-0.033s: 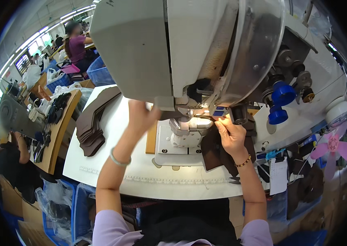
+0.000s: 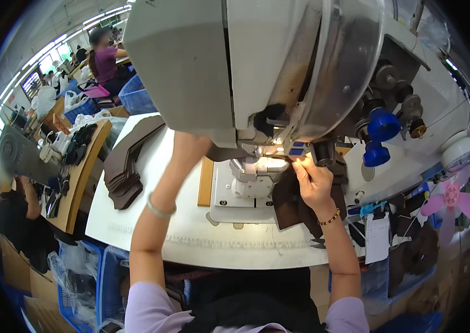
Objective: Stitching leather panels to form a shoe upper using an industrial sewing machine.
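Observation:
A big grey sewing machine [image 2: 257, 72] fills the top of the view. My right hand [image 2: 311, 182] is at its lit needle area, fingers pinching the edge of a dark brown leather piece [image 2: 286, 204] that hangs down over the white machine base [image 2: 229, 194]. My left hand [image 2: 191, 145] reaches in under the machine head from the left. Its fingers are hidden behind the housing, next to a dark strip [image 2: 225, 153] leading toward the needle. A thin bracelet sits on each wrist.
A stack of dark brown cut pieces [image 2: 128, 166] lies at the left of the white table [image 2: 152, 227]. Blue knobs [image 2: 382, 130] and a pink fan [image 2: 450, 201] are at the right. Small snips [image 2: 318, 243] lie near the front edge. Other people work at benches to the left.

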A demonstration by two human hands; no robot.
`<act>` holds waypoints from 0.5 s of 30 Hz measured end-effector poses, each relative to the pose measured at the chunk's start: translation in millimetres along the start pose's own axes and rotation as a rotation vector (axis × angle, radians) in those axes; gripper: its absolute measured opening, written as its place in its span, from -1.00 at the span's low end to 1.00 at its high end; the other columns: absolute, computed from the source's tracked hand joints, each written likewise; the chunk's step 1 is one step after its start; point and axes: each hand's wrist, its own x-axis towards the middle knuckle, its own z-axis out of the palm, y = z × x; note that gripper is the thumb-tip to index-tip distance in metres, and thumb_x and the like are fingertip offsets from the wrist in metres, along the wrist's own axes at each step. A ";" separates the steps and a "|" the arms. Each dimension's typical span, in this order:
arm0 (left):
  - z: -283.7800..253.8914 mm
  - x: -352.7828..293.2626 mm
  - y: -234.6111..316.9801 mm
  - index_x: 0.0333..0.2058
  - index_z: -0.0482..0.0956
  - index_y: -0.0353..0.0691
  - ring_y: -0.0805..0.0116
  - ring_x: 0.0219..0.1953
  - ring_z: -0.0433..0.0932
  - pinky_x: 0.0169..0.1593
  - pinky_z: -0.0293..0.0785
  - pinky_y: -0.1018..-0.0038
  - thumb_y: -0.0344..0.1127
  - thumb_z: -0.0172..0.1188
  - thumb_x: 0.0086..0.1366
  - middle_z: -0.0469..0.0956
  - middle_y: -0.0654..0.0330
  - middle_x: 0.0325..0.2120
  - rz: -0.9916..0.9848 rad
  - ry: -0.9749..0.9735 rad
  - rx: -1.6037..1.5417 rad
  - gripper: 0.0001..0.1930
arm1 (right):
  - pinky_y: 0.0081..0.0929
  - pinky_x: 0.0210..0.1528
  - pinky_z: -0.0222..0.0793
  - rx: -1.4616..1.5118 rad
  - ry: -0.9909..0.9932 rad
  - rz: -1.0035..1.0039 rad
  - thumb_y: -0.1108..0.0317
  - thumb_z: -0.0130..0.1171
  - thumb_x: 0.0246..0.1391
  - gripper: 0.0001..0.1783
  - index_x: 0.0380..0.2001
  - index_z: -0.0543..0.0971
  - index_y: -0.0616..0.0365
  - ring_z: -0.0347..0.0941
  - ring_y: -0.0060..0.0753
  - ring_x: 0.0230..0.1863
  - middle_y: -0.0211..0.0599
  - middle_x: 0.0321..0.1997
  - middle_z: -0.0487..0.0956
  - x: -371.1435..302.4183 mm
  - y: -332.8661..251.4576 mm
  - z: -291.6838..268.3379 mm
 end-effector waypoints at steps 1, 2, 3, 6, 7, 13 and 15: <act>5.8 3.0 -29.7 -0.24 0.56 -0.36 0.22 -0.17 0.55 -0.08 0.47 0.39 -0.35 0.20 0.15 0.57 0.05 -0.22 0.197 -0.031 0.403 -0.77 | -0.35 0.07 0.33 0.019 -0.011 -0.005 0.53 0.17 0.07 -0.88 -0.31 0.56 0.35 0.45 -0.06 0.02 -0.10 -0.13 0.56 1.1 -2.3 5.6; 8.7 1.6 -22.3 -0.24 0.56 -0.36 0.22 -0.17 0.55 -0.08 0.47 0.39 -0.35 0.20 0.15 0.57 0.05 -0.22 0.192 -0.038 0.393 -0.77 | -0.36 0.07 0.33 -0.001 0.002 0.012 0.52 0.15 0.09 -0.87 -0.29 0.55 0.36 0.45 -0.06 0.02 -0.09 -0.12 0.56 -0.5 0.3 3.0; 4.6 -0.4 -10.9 -0.22 0.54 -0.36 0.23 -0.14 0.54 -0.06 0.46 0.39 -0.34 0.19 0.17 0.56 0.04 -0.20 -0.057 -0.041 0.081 -0.76 | -0.36 0.07 0.33 -0.007 0.008 0.020 0.52 0.13 0.10 -0.86 -0.28 0.55 0.37 0.45 -0.06 0.02 -0.08 -0.11 0.56 -1.0 0.5 2.8; -2.5 5.9 21.4 -0.16 0.51 -0.39 0.26 -0.07 0.51 0.00 0.43 0.39 -0.32 0.15 0.22 0.53 0.01 -0.14 -0.777 -0.030 -0.866 -0.72 | -0.39 0.08 0.32 -0.056 0.055 0.059 0.49 0.13 0.12 -0.82 -0.21 0.54 0.33 0.46 -0.12 0.03 -0.09 -0.09 0.55 2.4 -9.0 -1.7; -4.9 5.0 26.8 -0.14 0.49 -0.39 0.27 -0.05 0.50 0.02 0.42 0.40 -0.31 0.13 0.23 0.52 0.00 -0.13 -1.013 -0.022 -1.178 -0.71 | -0.40 0.09 0.31 -0.083 0.111 0.108 0.48 0.13 0.12 -0.80 -0.18 0.54 0.30 0.46 -0.14 0.03 -0.10 -0.07 0.55 3.6 -13.8 -3.2; -50.5 -132.0 88.9 -0.08 0.44 -0.46 0.21 -0.14 0.57 -0.01 0.52 0.31 -0.44 0.07 0.14 0.55 0.00 -0.17 -1.162 0.178 -1.546 -0.65 | -0.57 -0.34 0.31 0.131 0.055 0.259 0.48 0.06 0.16 -0.83 -0.49 0.54 0.29 0.44 -0.45 -0.43 -0.30 -0.50 0.52 -26.2 -47.6 -34.5; -44.0 -149.7 140.0 0.01 0.40 -0.33 0.20 0.01 0.47 0.10 0.42 0.26 -0.55 0.11 0.08 0.48 0.08 -0.06 -1.373 0.315 -1.657 -0.56 | -0.49 -0.34 0.36 0.261 -0.282 0.224 0.28 0.16 0.14 -0.74 -0.48 0.57 0.28 0.47 -0.38 -0.40 -0.23 -0.44 0.56 -50.6 -50.7 -38.5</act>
